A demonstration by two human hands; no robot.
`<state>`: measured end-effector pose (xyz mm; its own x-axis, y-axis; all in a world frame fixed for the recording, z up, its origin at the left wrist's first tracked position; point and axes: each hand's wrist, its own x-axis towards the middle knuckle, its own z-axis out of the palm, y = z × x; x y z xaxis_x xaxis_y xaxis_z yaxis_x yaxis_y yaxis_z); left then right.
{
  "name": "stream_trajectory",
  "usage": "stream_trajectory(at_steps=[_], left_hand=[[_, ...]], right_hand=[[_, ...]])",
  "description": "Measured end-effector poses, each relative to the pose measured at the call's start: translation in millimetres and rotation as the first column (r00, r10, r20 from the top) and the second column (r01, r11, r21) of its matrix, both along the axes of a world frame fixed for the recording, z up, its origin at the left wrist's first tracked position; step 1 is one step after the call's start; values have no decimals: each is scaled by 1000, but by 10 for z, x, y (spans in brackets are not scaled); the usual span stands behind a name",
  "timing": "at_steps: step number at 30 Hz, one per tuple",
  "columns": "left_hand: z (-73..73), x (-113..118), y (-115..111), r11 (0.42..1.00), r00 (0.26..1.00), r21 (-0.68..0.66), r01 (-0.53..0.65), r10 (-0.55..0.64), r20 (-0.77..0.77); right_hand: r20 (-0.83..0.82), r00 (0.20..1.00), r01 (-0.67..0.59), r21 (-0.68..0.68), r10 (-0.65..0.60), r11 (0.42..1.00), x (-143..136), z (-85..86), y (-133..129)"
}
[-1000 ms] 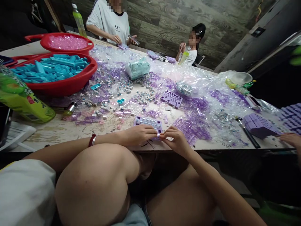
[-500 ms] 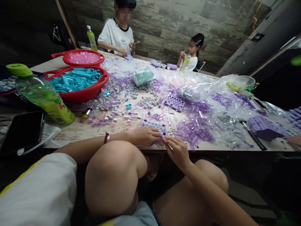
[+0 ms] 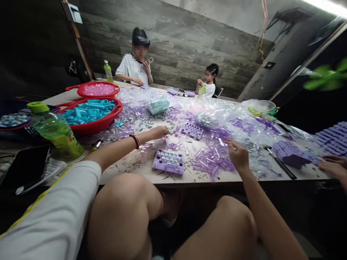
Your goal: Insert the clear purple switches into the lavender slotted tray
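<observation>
A purple keyboard-like plate (image 3: 168,162) with silvery-clear pieces in its slots lies flat at the table's front edge, with neither hand on it. My left hand (image 3: 160,132) reaches beyond it, fingers closed together at small silvery parts (image 3: 169,124). Whatever those fingertips hold is hidden. Over the pile of clear purple strips (image 3: 214,157), my right hand (image 3: 238,152) has thumb and forefinger pinched. A bright clear strip (image 3: 221,142) lies right by its fingertips; I cannot tell if they touch it. A second purple plate (image 3: 192,130) lies between the two hands, farther back.
Red baskets hold teal pieces (image 3: 92,112) and pink pieces (image 3: 99,89) at left, behind a green-capped bottle (image 3: 59,133) and a phone (image 3: 25,164). Stacked purple plates (image 3: 288,153) and a black-handled tool (image 3: 282,164) lie right, near another person's hands (image 3: 334,166). Two people sit opposite.
Both my hands have let go of the purple plate. My left hand moved forward to the silvery parts, my right hand rightward to the purple strips. The camera view tilted up.
</observation>
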<state>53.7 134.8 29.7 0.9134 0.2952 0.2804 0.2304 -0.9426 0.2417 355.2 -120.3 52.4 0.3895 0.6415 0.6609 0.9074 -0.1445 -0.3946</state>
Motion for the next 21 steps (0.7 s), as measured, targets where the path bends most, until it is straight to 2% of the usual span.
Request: stream_trajectory(at_steps=[2, 4, 6, 9, 13, 21], left_hand=[[-111, 106, 93, 1000, 1000, 10, 8, -8, -24], [-219, 191, 126, 1000, 999, 20, -11, 12, -38], [-292, 244, 137, 999, 998, 28, -46, 47, -45], [-313, 263, 144, 995, 993, 34, -95, 97, -60], [-224, 229, 95, 989, 988, 30, -142, 143, -54], [105, 272, -226, 991, 985, -65, -119, 126, 115]], right_hand=[[-111, 983, 159, 100, -148, 982, 186, -23, -3], [-179, 964, 222, 123, -198, 967, 214, -88, -43], [-185, 970, 179, 98, -158, 979, 161, -157, -102], [-205, 972, 133, 74, -116, 988, 103, -204, -190], [-282, 935, 244, 64, -217, 968, 146, -175, -249], [-284, 931, 258, 61, -231, 964, 115, -135, -214]])
